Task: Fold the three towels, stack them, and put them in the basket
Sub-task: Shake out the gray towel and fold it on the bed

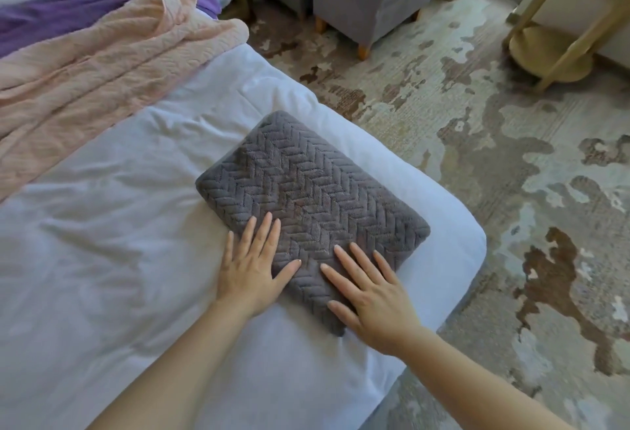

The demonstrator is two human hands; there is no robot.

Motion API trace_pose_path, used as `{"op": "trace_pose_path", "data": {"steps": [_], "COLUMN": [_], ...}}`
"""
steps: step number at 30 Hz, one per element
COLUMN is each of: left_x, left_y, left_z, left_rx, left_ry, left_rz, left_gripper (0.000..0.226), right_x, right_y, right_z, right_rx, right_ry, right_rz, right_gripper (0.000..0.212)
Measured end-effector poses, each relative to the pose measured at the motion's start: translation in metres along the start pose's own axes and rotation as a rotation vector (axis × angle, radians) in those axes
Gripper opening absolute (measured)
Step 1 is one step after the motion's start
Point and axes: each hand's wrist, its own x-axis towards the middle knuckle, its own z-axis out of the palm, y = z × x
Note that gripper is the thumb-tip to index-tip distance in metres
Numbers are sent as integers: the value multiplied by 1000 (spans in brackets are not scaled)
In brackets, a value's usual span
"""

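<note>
Plush herringbone-ribbed grey towel (306,191) on smooth white cotton bedding (102,259).

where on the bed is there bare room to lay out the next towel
Bare bed lies left of the grey towel, nearer than the pink towel. Crowded: far left, where the pink towel overlaps the purple towel, and the grey towel's corner.

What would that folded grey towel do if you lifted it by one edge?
The grey towel would probably sag and fall open: it is soft plush cloth, only folded. It looks puffy, so it is likely light for its bulk. Its ribbed pile should grip the white duvet rather than slide.
</note>
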Motion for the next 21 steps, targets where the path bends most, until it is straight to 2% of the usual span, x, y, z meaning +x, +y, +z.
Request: {"op": "trace_pose_path", "data": {"steps": [5,8,11,15,21], "left_x": [-12,-36,-72,-117,-180], "left_y": [-6,-23,-55,-116,-222], "left_z": [-11,-27,-49,-82,-100], "left_rx": [-153,-255,-342,-407,-383], "left_ry": [12,46,107,262,346], "left_rz": [-5,-30,-82,-235,-486], "left_gripper": [71,64,54,40,41], "right_x": [-7,-14,-15,10,70], "right_y": [-6,-18,-41,-87,-171], "right_z": [-15,-32,-52,-70,-71], "right_rx": [31,133,189,239,393], "right_ry": [74,171,180,112,94], "right_rz": [34,-5,-33,-62,-69], "right_gripper": [48,30,18,18,19]}}
